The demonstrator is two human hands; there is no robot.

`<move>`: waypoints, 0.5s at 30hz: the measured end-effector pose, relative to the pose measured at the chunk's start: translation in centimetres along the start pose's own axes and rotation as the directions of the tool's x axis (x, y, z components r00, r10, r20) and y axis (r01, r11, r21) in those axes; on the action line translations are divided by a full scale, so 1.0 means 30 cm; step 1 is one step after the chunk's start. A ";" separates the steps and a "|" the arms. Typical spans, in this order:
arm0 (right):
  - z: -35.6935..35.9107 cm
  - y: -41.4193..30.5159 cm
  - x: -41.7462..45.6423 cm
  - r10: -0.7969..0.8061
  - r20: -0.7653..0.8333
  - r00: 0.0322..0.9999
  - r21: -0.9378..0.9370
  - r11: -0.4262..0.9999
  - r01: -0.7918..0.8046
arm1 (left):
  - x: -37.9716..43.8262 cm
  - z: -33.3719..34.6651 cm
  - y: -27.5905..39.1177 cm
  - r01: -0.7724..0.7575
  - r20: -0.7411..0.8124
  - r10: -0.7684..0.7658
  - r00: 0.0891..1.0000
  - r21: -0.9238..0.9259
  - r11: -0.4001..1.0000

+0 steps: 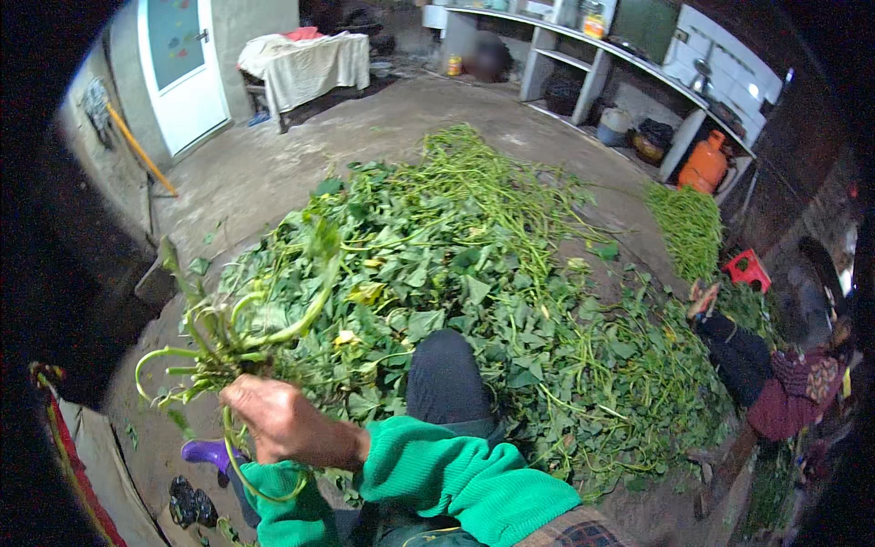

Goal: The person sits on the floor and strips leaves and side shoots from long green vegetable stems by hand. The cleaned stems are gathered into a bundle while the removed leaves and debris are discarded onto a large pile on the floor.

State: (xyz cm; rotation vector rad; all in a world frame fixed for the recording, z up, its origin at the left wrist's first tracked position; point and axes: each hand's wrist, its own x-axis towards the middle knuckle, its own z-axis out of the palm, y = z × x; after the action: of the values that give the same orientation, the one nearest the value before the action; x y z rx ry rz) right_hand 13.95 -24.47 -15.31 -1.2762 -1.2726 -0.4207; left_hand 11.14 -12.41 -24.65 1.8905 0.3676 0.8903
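My right hand [301,420] reaches across to the left in a green sleeve. Its fingers close at the base of a bunch of cut leafy vines [219,349], whose thick pale stems fan out above the fist. One long stem curls down past the wrist. My left sleeve [287,509] comes up right beneath, but the left hand is largely hidden behind the right, so its grip does not show. Before my dark-trousered knee [448,379] spreads a broad heap of green leaves and stems [424,273] with a few yellow blossoms.
At right sits another person [796,390] beside the heap, near a red plastic stool [747,270]. A pile of green stems [687,225] lies by an orange gas cylinder [704,164] under the counter [615,51]. Black plastic [191,502] lies on the floor near my purple boot [208,452].
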 end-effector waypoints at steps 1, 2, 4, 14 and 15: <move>0.003 -0.003 0.005 -0.053 -0.065 0.997 0.027 0.998 0.055 | -0.007 0.006 -0.003 0.019 0.007 -0.018 1.000 -0.042 0.999; -0.005 -0.015 0.004 -0.010 -0.023 1.000 0.076 0.997 0.012 | -0.014 0.001 -0.003 0.038 0.018 -0.037 0.999 -0.086 0.996; 0.005 -0.016 0.021 0.082 0.004 0.997 0.158 0.984 -0.081 | -0.020 -0.020 -0.013 0.073 0.029 -0.069 0.997 -0.156 0.985; -0.117 0.153 -0.064 0.330 0.198 0.923 0.056 0.936 -0.347 | 0.261 -0.239 0.093 -0.018 0.124 0.061 0.990 -0.324 0.946; -0.114 0.111 -0.030 0.387 0.304 0.871 0.038 0.908 -0.417 | 0.277 -0.264 0.140 -0.027 0.095 0.049 0.994 -0.226 0.974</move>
State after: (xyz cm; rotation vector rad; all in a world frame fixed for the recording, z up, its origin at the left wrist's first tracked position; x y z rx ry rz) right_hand 17.97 -26.67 -16.90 -1.5089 -1.2068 0.1378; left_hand 10.65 -4.36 -15.49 1.7300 0.1628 0.8229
